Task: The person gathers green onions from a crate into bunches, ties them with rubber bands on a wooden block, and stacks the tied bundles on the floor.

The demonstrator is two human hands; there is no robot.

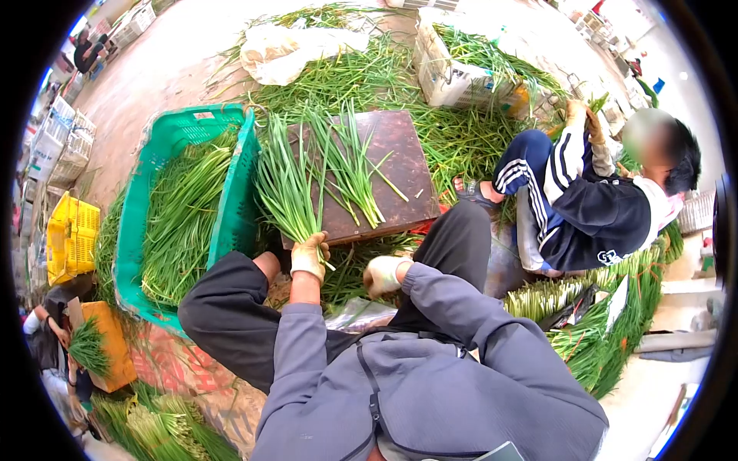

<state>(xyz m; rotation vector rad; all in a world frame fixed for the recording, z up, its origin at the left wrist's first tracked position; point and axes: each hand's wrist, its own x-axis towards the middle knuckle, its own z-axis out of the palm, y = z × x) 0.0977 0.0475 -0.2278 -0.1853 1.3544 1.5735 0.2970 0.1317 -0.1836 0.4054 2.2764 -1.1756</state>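
My left hand (309,255), in a pale glove, is closed round the lower end of a bunch of long green stalks (288,184). Their leaves fan out upward over the left edge of a dark low board (392,161). A smaller bunch of stalks (357,173) lies loose on the board. My right hand (384,275), gloved too, hovers over my lap just below the board's front edge. Its fingers are curled, and what they hold, if anything, is hidden.
Left of the board stands a green crate (238,184) of stalks. A white crate (446,81) is behind, near heaped greens (346,81). A person (600,207) sits at the right by bundled stalks (615,338). A yellow crate (73,238) is far left.
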